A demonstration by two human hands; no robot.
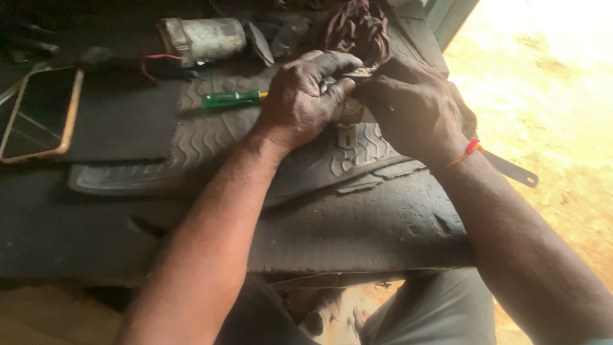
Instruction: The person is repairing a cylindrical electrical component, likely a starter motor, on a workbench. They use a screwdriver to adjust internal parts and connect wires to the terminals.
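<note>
Forearms: both reached from the near edge of the desk toward its far right corner.
Left hand: fingers curled tight over a small metal part.
Right hand: fingers pinched the same part from the right; a red thread circled the wrist.
Metal part: held just above the ribbed rubber mat, mostly hidden.
Handling: probably stiff, light and greasy, so slippery; best gripped by its flat sides.
Green screwdriver: lay on the mat, just left of the left hand.
Grey cylinder: near the far edge.
Phone: by the left edge.
</note>
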